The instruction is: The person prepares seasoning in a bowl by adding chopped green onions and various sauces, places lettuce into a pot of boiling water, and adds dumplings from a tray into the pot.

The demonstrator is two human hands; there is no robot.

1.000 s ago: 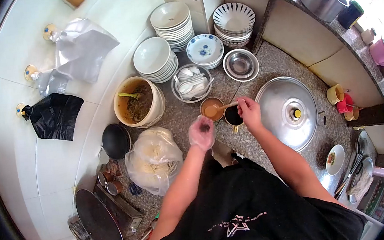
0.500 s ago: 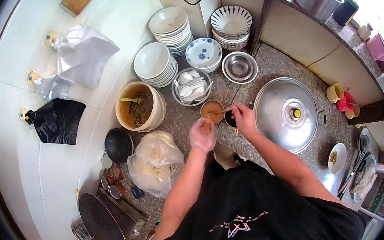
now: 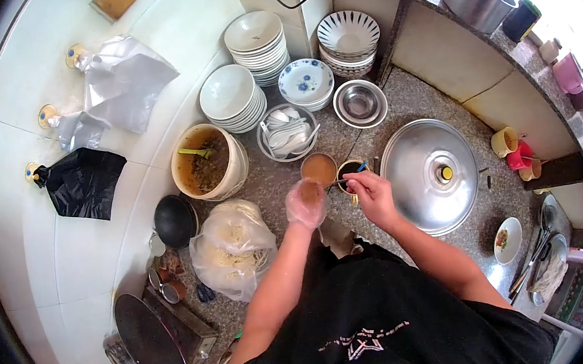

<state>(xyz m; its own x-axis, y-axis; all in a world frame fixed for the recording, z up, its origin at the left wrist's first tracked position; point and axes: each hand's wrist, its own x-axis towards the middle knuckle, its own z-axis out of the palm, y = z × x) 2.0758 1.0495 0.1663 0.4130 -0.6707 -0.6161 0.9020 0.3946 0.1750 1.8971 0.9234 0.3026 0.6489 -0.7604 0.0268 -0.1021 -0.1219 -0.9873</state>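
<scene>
My left hand (image 3: 305, 207), covered in clear plastic, is closed around a brown piece of food (image 3: 311, 194) whose kind I cannot make out. A thin-handled spoon (image 3: 336, 182) is pinched in my right hand (image 3: 372, 195); its tip is beside the left hand's food. Just beyond the left hand stands a round container (image 3: 320, 168) of smooth brown sauce. To its right is a cup of dark liquid (image 3: 352, 168) with a blue-ended handle in it, partly behind the right hand.
A bowl of white spoons (image 3: 288, 132), stacked bowls (image 3: 232, 92) and a bucket of brown broth (image 3: 208, 162) stand beyond. A bag of noodles (image 3: 234, 248) lies left. The large metal lid (image 3: 429, 176) is right, close to my forearm. A white bowl with food (image 3: 507, 241) sits farther right.
The spoon has come out of the brown sauce and moved toward my left hand. My right hand has shifted slightly down and left, so the dark cup shows more.
</scene>
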